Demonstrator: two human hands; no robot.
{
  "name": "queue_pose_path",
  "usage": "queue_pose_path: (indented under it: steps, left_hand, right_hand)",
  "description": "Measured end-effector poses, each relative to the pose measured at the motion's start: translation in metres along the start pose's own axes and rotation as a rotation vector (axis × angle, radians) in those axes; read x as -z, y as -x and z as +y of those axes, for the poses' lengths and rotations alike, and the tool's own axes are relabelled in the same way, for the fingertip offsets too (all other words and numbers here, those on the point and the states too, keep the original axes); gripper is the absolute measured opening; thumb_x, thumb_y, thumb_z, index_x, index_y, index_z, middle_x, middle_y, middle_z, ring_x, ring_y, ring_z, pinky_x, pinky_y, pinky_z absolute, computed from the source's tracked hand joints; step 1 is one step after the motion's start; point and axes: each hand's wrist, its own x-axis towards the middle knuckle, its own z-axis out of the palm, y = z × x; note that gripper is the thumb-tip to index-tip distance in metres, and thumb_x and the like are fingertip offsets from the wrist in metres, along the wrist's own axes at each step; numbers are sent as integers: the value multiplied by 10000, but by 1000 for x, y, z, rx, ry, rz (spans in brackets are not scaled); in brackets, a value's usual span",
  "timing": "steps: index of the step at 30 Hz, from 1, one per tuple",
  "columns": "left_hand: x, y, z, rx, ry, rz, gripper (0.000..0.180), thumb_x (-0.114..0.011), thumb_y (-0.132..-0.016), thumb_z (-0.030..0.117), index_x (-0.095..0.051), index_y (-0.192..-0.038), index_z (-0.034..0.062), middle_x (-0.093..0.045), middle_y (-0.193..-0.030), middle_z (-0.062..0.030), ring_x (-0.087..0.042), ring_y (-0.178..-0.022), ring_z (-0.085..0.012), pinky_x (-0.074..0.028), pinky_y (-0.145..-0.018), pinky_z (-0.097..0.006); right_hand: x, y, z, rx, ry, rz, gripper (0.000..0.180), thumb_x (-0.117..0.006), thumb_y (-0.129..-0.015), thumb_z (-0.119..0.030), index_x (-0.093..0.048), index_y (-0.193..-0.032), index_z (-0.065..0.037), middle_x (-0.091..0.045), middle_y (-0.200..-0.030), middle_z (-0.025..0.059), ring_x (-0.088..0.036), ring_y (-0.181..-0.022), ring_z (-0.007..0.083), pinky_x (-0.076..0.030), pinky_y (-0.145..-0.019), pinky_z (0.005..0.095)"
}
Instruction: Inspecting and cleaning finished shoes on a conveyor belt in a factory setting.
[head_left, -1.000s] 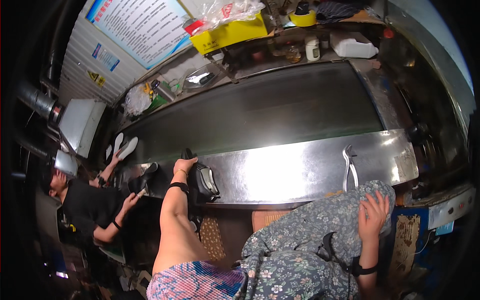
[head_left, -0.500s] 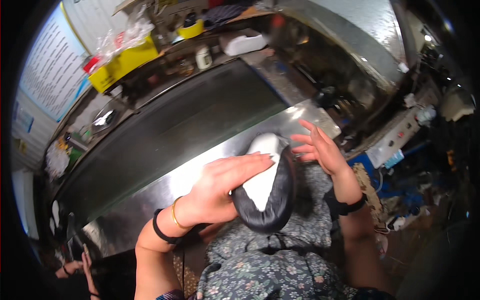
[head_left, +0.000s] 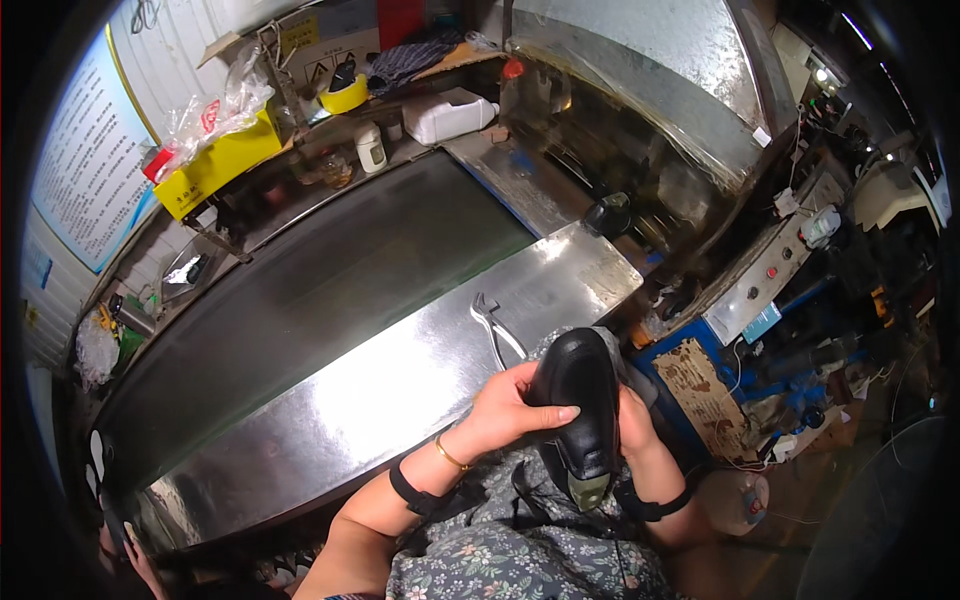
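A black leather shoe upper [head_left: 580,385] is stretched over a last, whose greenish end [head_left: 590,491] shows at the near side. It is held above my lap, its rounded toe pointing away from me. My left hand [head_left: 517,412] is closed on its left side, thumb lying across the top. On the right side my right hand [head_left: 634,420] is wrapped against it, its fingers partly hidden behind the shoe. A pair of metal pincers [head_left: 490,325] lies on the shiny metal edge of the bench [head_left: 400,370], just beyond my left hand.
Behind the metal edge runs a dark conveyor belt [head_left: 340,270]. A yellow box [head_left: 225,165], a white bottle [head_left: 370,148] and a white jug [head_left: 445,117] stand along the back. A control panel [head_left: 765,285] is at right. Another person's hand [head_left: 140,555] shows at lower left.
The shoe has been turned over from its white underside to its black top. My right hand, open and apart before, now grips it. The pincers have come into sight.
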Motion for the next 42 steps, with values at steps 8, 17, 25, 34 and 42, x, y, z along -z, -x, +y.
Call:
queue_pose_path:
  steps: [8, 17, 25, 34, 42]
  left_hand:
    - [-34, 1, 86, -404, -655, -458, 387, -736, -827, 121, -642, -1196, 49, -693, -1070, -75, -671, -991, -258, -517, -910, -352]
    - [-33, -29, 29, -909, -1296, -753, 408, -661, -758, 129, -628, -1164, 113, -530, -1393, -83, -401, -1383, -290, -250, -1177, -489]
    - [-65, -11, -106, -190, -807, -172, 1064, -753, -779, 448, -141, -1541, 26, -90, -1577, -309, -141, -1468, -443, -203, -1175, -470]
    - [-31, -19, -69, -151, -486, 17, 1106, -808, -739, 318, -116, -1538, -4, -284, -1533, -220, -289, -1426, -310, -254, -1164, -374]
    - [-13, -43, -66, -74, 118, -142, 646, -604, -912, 230, -349, -1481, 62, -432, -1438, -67, -401, -1300, -186, -332, -1094, -359]
  right_hand:
    - [12, -14, -48, 129, -249, -691, 524, -359, -1051, -423, -558, -1255, 16, -632, -1186, 129, -596, -1087, 196, -461, -992, 345]
    - [57, -58, -70, 218, 746, 158, 563, -666, -942, -222, -439, -1408, -4, -577, -1303, 171, -572, -1149, 211, -457, -978, 321]
    - [111, -40, -27, 466, 604, 482, 316, -495, -1027, -263, -652, -1120, -5, -691, -1000, 83, -619, -872, 131, -467, -814, 275]
    - [-72, 0, -77, 737, 1338, -113, 254, -659, -824, -122, -645, -1021, 37, -673, -893, 188, -638, -862, 335, -506, -808, 382]
    - [-26, 22, -79, 710, 1324, 105, 283, -667, -822, -26, -652, -1091, 61, -690, -1052, 231, -674, -979, 376, -522, -875, 386]
